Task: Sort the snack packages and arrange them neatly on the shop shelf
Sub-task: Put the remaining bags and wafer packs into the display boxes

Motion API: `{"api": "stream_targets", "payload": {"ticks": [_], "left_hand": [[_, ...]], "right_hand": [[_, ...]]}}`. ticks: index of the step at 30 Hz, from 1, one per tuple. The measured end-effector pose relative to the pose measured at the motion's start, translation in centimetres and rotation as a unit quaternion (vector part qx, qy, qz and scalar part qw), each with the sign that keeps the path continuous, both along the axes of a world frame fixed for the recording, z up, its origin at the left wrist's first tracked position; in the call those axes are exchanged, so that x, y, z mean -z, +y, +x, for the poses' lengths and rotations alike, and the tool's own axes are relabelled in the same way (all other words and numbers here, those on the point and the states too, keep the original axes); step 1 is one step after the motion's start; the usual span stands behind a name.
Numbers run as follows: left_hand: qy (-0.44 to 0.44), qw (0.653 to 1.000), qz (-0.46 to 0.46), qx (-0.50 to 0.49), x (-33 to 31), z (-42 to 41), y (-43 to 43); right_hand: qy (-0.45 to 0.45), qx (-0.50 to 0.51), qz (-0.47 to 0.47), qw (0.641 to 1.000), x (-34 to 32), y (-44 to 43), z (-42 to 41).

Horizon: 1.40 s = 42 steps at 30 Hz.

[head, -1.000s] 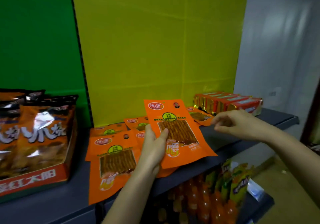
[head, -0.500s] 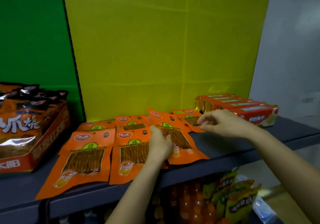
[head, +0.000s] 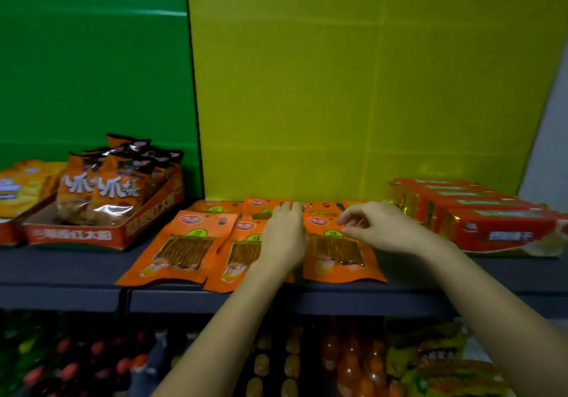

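Several orange snack pouches lie flat in two rows on the dark grey shelf (head: pixel 430 276). The front row holds a left pouch (head: pixel 184 244), a middle pouch (head: pixel 238 261) and a right pouch (head: pixel 336 253). More orange pouches (head: pixel 215 206) lie behind them against the yellow back panel. My left hand (head: pixel 284 236) rests palm down across the gap between the middle and right pouches, holding nothing. My right hand (head: pixel 378 227) has its fingers curled and pinched at the top right corner of the right pouch.
A red display tray (head: pixel 101 235) of orange and black snack bags stands at the left, with yellow bags (head: pixel 21 187) beyond it. Red biscuit packs (head: pixel 491 227) fill the shelf's right end. Below are orange bottles (head: pixel 347 366) and snack bags (head: pixel 445 363).
My left hand has laid the pouch it held up flat onto the shelf and now rests on the row. My right hand has come down to that pouch's top corner.
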<state>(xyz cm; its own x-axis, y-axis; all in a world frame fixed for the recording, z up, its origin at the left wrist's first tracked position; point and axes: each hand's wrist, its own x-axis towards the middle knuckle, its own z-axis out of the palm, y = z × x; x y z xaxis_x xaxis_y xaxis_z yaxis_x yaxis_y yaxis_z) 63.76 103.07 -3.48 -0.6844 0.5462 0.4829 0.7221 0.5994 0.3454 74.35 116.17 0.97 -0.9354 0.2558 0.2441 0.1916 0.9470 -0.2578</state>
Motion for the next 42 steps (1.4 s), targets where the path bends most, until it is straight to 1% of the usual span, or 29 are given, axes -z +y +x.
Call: {"api": "stream_targets", "payload": {"ticks": [3,6,9,13,16,20,28,35,42], "left_hand": [[0.079,0.995,-0.027,-0.062,-1.1,-1.4,-4.6],[0.118,0.983,-0.050,-0.134,-1.5,-3.4,-11.0],[0.109,0.969,-0.062,-0.215,-1.7,-5.2,-18.2],[0.085,0.938,-0.070,-0.329,-1.5,-6.5,-28.0],[0.071,0.921,-0.076,-0.375,-0.9,-7.3,-34.9],[0.067,0.909,-0.078,-0.403,-0.3,-9.1,-45.6],[0.086,0.891,-0.078,-0.438,-0.8,-12.8,-64.2],[0.106,0.873,-0.071,-0.471,-0.4,-17.0,-77.2],[0.101,0.861,-0.061,-0.494,1.0,-24.0,-87.1]], "right_hand": [[0.025,-0.044,0.012,0.999,-0.2,-2.1,-2.6],[0.040,-0.104,0.009,0.994,-0.4,-5.7,-5.8],[0.052,-0.177,0.009,0.983,-0.6,-10.7,-9.2],[0.057,-0.261,0.006,0.964,-0.6,-19.1,-13.8],[0.051,-0.317,0.010,0.947,-0.4,-25.4,-16.6],[0.050,-0.390,0.013,0.919,-0.2,-35.7,-20.8],[0.056,-0.460,-0.032,0.885,0.7,-56.0,-29.4],[0.035,-0.470,-0.040,0.881,1.1,-70.1,-36.7],[0.007,-0.473,-0.046,0.880,1.9,-81.3,-46.1]]}}
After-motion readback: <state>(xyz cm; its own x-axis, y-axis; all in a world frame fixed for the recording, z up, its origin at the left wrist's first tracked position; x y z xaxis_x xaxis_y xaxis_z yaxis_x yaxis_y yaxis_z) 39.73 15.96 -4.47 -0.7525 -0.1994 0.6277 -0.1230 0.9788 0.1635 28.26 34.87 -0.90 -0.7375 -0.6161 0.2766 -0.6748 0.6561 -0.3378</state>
